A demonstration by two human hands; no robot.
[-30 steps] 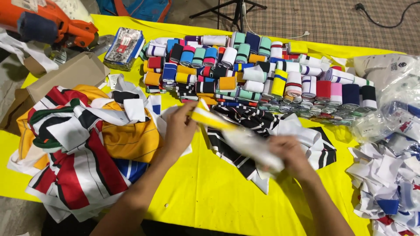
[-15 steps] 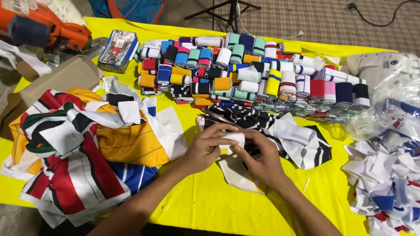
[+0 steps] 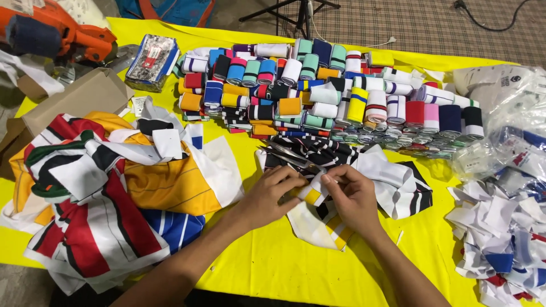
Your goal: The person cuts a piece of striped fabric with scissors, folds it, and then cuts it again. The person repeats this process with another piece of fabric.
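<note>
My left hand (image 3: 272, 194) and my right hand (image 3: 350, 196) meet at the middle of the yellow table (image 3: 273, 267). Together they pinch a white knit strip with a yellow and black band (image 3: 311, 195), folded or rolled between the fingers. Its loose end (image 3: 321, 227) trails down under my right hand. A pair of scissors (image 3: 293, 157) lies just behind my fingers on a black and white striped cloth pile (image 3: 398, 182).
Several rolled striped knit bands (image 3: 318, 91) are stacked in rows at the back. A heap of coloured striped fabric (image 3: 108, 193) lies left, cardboard (image 3: 68, 99) and an orange tool (image 3: 62, 31) far left. Clear plastic bags (image 3: 506, 131) and white scraps (image 3: 506, 239) sit right.
A second ago my hands were apart, stretching the long strip out. They have since come together and gathered the strip into a small fold between the fingers.
</note>
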